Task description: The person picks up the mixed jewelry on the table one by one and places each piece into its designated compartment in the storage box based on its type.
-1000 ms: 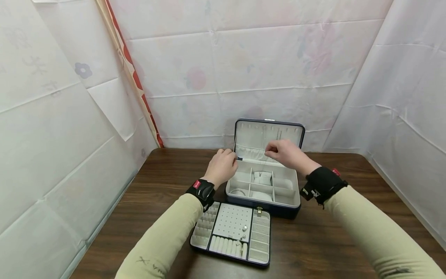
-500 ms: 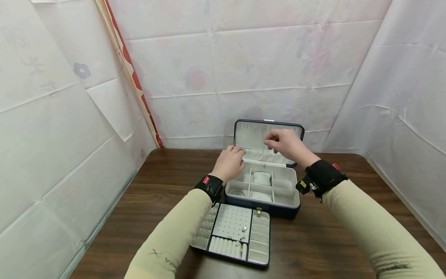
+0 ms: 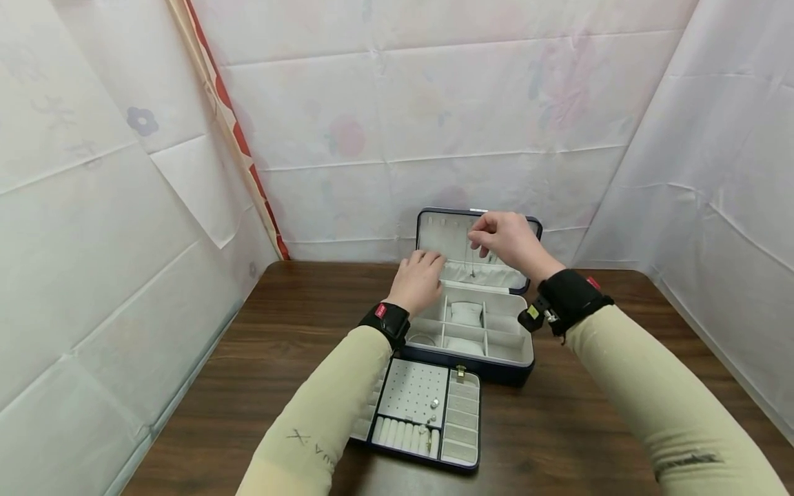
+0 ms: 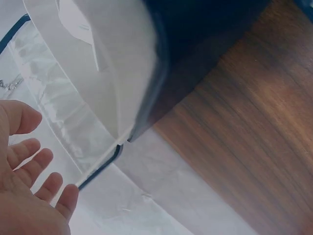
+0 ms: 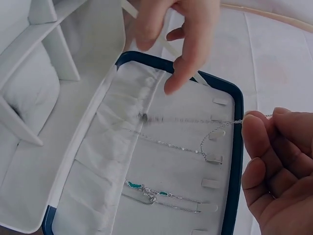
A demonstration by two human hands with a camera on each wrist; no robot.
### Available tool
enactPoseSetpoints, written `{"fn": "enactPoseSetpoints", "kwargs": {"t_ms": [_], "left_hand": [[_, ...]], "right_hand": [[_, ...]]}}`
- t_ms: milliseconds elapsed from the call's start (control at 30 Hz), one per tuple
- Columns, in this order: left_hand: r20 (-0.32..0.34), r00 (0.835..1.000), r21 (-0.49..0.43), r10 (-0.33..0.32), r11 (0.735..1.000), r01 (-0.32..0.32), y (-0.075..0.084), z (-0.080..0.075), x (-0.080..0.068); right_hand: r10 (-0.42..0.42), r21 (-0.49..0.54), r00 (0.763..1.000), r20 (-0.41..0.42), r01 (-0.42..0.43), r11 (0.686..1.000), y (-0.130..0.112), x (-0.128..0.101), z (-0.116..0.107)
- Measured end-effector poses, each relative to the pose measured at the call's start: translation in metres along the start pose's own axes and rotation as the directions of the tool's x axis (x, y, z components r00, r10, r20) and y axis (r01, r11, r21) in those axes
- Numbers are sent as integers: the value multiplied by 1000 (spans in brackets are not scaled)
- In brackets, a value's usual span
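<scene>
A dark blue jewellery box (image 3: 490, 370) stands open on the table, its lid (image 3: 442, 238) upright. My right hand (image 3: 504, 238) is raised in front of the lid and pinches a thin silver necklace (image 5: 195, 120) by its chain, next to the lid's hooks. The pendant end (image 5: 143, 116) hangs over the gathered pocket. My left hand (image 3: 422, 277) hovers at the pocket with its fingers (image 5: 178, 73) extended and holds nothing. Two other necklaces (image 5: 168, 144) hang inside the lid, one with teal beads (image 5: 142, 188).
A removable ring and earring tray (image 3: 462, 435) lies on the brown wooden table (image 3: 589, 427) just in front of the box. The box's lower compartments hold a small white cushion (image 3: 466, 314). White sheeting walls (image 3: 403, 124) close in the table on three sides.
My right hand has lifted the necklace from above the compartments up to the lid. My left hand has moved from the box's left corner to the lid's pocket and uncurled its fingers.
</scene>
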State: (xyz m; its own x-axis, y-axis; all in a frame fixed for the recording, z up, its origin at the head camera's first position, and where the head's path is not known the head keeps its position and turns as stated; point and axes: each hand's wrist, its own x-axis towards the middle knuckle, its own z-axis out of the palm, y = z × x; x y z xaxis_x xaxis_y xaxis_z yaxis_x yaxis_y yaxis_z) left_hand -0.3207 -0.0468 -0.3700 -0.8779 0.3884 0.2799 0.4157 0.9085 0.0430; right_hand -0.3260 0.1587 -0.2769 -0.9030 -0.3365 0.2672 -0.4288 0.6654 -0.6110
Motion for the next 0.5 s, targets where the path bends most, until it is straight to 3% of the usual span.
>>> {"fn": "enactPoseSetpoints", "kwargs": {"t_ms": [200, 500], "left_hand": [[36, 999, 32, -11, 999, 10, 6, 3, 5], [98, 992, 18, -82, 997, 81, 10, 7, 9]], "right_hand": [[49, 45, 999, -23, -48, 998, -1, 4, -2], [67, 138, 997, -32, -62, 988, 2, 6, -2]]}}
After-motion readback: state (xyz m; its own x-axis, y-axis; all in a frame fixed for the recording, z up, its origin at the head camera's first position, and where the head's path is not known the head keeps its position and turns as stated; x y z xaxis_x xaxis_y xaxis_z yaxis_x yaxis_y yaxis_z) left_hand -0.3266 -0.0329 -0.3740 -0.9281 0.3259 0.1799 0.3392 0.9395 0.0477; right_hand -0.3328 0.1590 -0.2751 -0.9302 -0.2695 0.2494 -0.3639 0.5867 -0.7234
